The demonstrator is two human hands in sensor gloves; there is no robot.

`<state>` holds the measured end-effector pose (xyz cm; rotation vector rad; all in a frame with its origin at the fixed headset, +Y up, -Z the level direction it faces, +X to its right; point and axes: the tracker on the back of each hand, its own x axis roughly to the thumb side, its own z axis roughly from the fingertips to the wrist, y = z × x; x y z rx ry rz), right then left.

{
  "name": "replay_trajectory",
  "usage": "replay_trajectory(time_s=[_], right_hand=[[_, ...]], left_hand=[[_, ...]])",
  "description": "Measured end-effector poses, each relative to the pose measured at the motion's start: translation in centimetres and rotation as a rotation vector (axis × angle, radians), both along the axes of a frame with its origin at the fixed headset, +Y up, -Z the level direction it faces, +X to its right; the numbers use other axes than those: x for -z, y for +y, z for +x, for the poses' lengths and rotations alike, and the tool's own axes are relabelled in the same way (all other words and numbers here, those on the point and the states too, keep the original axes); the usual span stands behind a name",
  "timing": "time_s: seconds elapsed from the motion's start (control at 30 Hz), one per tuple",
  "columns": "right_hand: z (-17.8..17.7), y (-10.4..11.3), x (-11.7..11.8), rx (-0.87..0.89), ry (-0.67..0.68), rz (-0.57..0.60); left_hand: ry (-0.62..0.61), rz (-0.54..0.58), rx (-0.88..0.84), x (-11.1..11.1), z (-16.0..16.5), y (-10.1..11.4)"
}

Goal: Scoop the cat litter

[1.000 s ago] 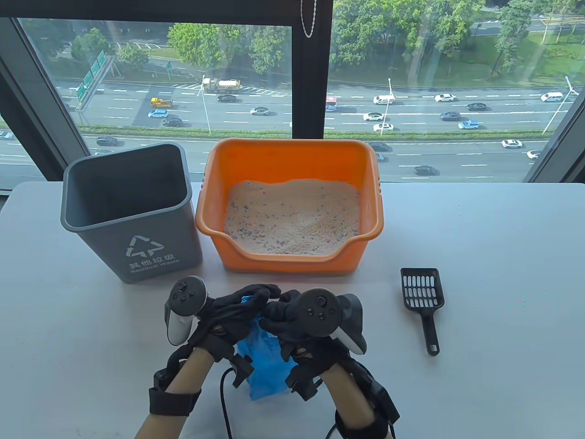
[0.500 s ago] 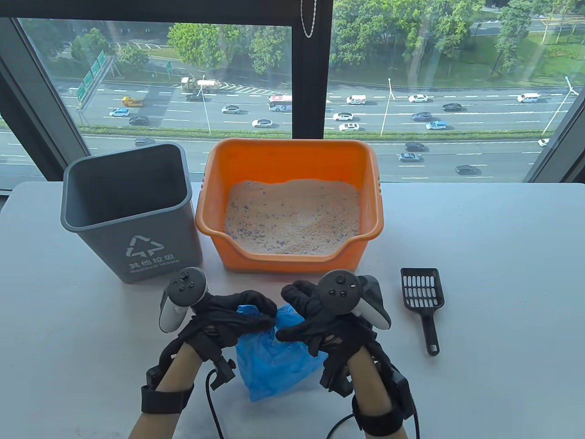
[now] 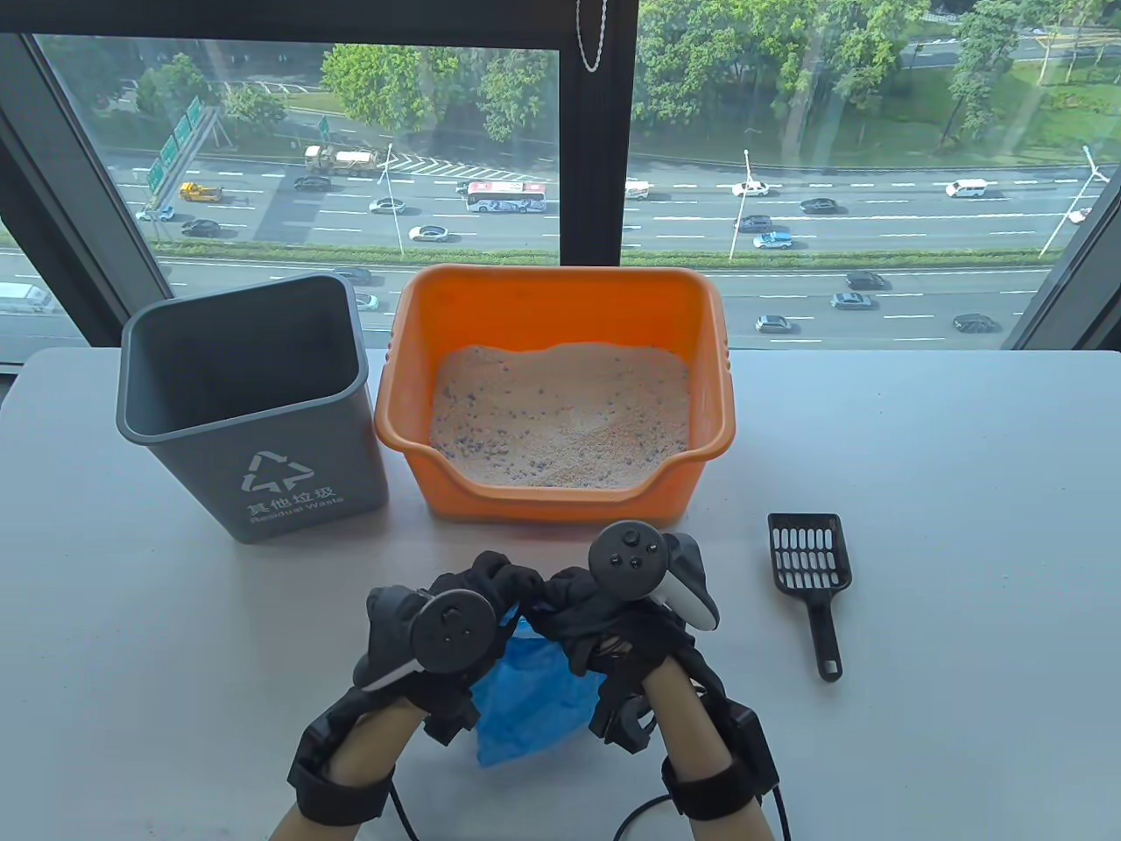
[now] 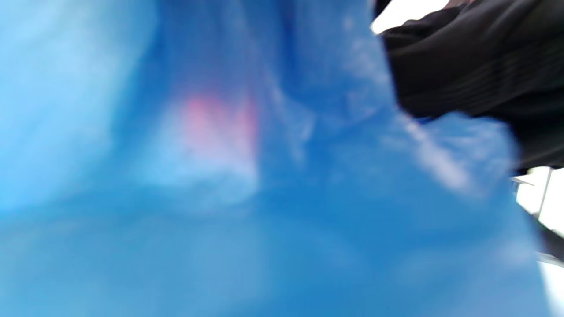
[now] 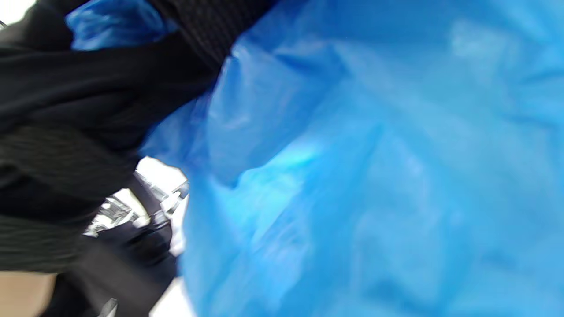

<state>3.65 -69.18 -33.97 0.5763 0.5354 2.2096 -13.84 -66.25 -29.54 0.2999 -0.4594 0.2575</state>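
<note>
Setting: A white table [image 3: 920, 491] stands before a window over a busy highway.
Table view: The left hand [image 3: 442, 626] and right hand [image 3: 604, 609] meet fingertip to fingertip, pinching the top of a blue plastic bag [image 3: 525, 701] hanging below them. Beyond the fingers sit the orange litter box [image 3: 560, 302] and grey bin [image 3: 254, 420]; right of them lies the black scoop [image 3: 810, 569].
Left wrist view: Blurred blue bag [image 4: 264, 198] fills the frame beside gloved fingers [image 4: 476, 70].
Right wrist view: Gloved fingers [image 5: 79, 114] clutch the bag [image 5: 374, 176].

White table [image 3: 920, 455] with bin [image 3: 263, 438], litter tray [image 3: 556, 307], scoop [image 3: 810, 569]
</note>
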Motion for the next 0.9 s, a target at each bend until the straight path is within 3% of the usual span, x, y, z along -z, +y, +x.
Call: replay_trajectory(time_s=[0.13,0.23,0.53,0.67,0.83,0.9], right_hand=[[0.7,-0.3,0.2,0.141,0.048,-0.091],[1.6,-0.7,0.3,0.243,0.107,-0.160],[0.7,-1.6,0.7,0.631,-0.132,-0.241],[0.7,-1.1,0.6,0.623,-0.101,-0.241],[1.7,-1.1,0.4,0.502,-0.348,-0.121],[1.8,-1.4,0.4,0.491,-0.354,-0.115]], left_hand=[[0.096,0.135,-0.020,-0.7,-0.1,-0.3],[0.098,0.108,-0.100,-0.5,-0.9,0.0],[0.003,0.082,-0.109,-0.9,-0.4,-0.1],[-0.022,0.127,-0.104,-1.3,-0.3,0.0],[0.034,0.195,-0.162,-2.0,-1.0,1.3],[0.057,0.189,-0.131,-2.3,-0.7,1.6]])
